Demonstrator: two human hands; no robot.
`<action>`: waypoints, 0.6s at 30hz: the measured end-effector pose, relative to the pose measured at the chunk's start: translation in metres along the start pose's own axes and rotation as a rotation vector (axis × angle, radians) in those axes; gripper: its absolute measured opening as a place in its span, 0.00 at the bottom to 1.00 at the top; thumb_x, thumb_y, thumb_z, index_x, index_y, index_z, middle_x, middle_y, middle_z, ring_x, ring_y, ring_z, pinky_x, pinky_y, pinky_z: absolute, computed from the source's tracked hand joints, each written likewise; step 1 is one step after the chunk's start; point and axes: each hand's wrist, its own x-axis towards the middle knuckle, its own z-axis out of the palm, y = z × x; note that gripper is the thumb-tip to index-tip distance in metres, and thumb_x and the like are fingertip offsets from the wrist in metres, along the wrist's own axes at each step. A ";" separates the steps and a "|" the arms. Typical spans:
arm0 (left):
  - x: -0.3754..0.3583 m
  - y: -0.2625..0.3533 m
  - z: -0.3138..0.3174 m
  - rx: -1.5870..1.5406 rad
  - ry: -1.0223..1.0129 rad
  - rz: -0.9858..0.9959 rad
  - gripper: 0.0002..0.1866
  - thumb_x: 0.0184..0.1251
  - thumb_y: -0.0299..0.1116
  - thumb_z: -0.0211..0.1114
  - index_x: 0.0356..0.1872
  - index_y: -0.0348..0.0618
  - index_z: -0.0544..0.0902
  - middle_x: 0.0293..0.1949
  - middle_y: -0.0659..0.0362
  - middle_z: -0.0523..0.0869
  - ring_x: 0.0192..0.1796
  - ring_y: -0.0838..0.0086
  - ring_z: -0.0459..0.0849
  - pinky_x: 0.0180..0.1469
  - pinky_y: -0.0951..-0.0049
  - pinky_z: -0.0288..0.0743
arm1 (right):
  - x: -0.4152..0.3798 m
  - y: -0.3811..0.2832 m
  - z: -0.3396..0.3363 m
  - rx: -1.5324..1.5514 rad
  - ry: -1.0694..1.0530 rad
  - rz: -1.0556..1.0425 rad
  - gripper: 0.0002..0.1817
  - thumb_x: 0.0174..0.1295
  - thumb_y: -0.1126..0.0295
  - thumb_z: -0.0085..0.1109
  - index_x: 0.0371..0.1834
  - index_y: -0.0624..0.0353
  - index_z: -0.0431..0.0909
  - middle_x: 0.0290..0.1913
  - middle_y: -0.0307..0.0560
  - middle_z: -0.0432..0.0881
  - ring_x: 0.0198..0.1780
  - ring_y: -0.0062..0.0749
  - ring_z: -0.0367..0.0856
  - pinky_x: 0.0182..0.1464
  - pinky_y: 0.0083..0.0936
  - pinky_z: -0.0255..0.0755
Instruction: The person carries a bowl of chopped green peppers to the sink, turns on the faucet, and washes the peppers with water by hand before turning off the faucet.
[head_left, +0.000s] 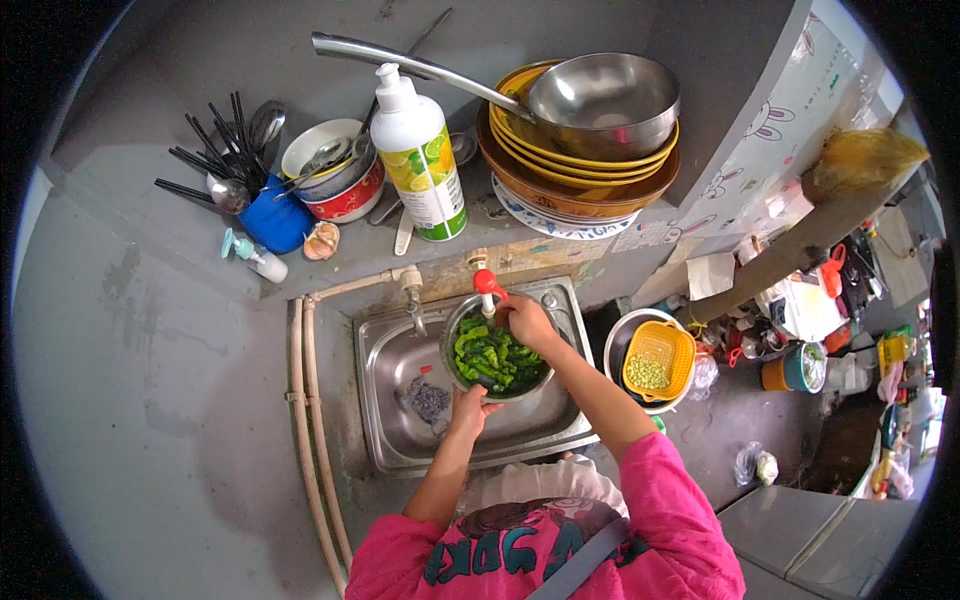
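A metal bowl of green leafy vegetables is in the steel sink, under the red-handled tap. My left hand grips the bowl's near rim, the thumb toward the inside. With its fingers closed, my right hand is at the tap's red lever, above the bowl's far right side. A dark mesh scrubber lies in the sink left of the bowl.
Behind the sink, a ledge carries a white pump bottle, stacked bowls, a long-handled ladle and a blue utensil holder. Right of the sink, a yellow basket rests in a metal basin.
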 end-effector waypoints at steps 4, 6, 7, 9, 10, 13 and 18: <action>-0.006 0.003 0.002 0.022 -0.008 0.036 0.26 0.53 0.23 0.50 0.57 0.49 0.62 0.40 0.51 0.80 0.30 0.61 0.84 0.24 0.66 0.82 | -0.009 -0.005 -0.003 -0.325 0.120 -0.244 0.16 0.51 0.76 0.47 0.44 0.62 0.76 0.43 0.60 0.77 0.48 0.53 0.75 0.48 0.40 0.71; -0.012 0.006 0.007 0.013 0.015 0.055 0.27 0.53 0.23 0.50 0.57 0.49 0.62 0.41 0.51 0.80 0.29 0.61 0.84 0.24 0.66 0.82 | -0.017 -0.019 -0.009 -0.362 0.170 -0.254 0.16 0.51 0.76 0.48 0.45 0.62 0.75 0.44 0.62 0.75 0.49 0.53 0.74 0.48 0.40 0.71; -0.010 0.005 0.004 0.003 -0.001 0.056 0.27 0.53 0.23 0.50 0.57 0.49 0.62 0.41 0.52 0.80 0.29 0.61 0.84 0.24 0.66 0.82 | -0.021 -0.028 -0.012 -0.373 0.182 -0.270 0.14 0.52 0.75 0.49 0.43 0.62 0.75 0.43 0.62 0.76 0.48 0.54 0.75 0.47 0.41 0.72; -0.005 0.000 -0.003 -0.016 -0.031 0.059 0.27 0.52 0.23 0.51 0.57 0.49 0.62 0.41 0.52 0.80 0.30 0.61 0.84 0.24 0.66 0.82 | -0.027 -0.046 -0.020 -0.397 0.206 -0.301 0.12 0.53 0.73 0.50 0.40 0.62 0.75 0.41 0.62 0.77 0.46 0.55 0.76 0.46 0.42 0.72; -0.006 -0.001 -0.003 -0.009 -0.032 0.063 0.27 0.52 0.23 0.51 0.57 0.49 0.63 0.41 0.52 0.80 0.30 0.61 0.84 0.24 0.66 0.82 | -0.030 -0.055 -0.024 -0.443 0.189 -0.277 0.11 0.53 0.73 0.51 0.39 0.63 0.75 0.40 0.61 0.78 0.44 0.55 0.77 0.45 0.42 0.73; -0.008 0.000 -0.003 0.008 -0.040 0.076 0.28 0.51 0.23 0.51 0.57 0.49 0.63 0.41 0.52 0.80 0.30 0.61 0.84 0.24 0.67 0.82 | -0.033 -0.070 -0.024 -0.571 0.180 -0.244 0.09 0.53 0.71 0.52 0.35 0.63 0.75 0.37 0.59 0.79 0.38 0.54 0.79 0.40 0.42 0.74; -0.016 0.001 0.001 0.028 -0.013 0.062 0.29 0.49 0.22 0.51 0.58 0.48 0.63 0.42 0.51 0.79 0.32 0.61 0.84 0.25 0.67 0.82 | -0.036 -0.068 -0.008 -0.654 0.239 -0.305 0.08 0.56 0.68 0.52 0.31 0.63 0.74 0.33 0.58 0.80 0.33 0.56 0.79 0.36 0.44 0.73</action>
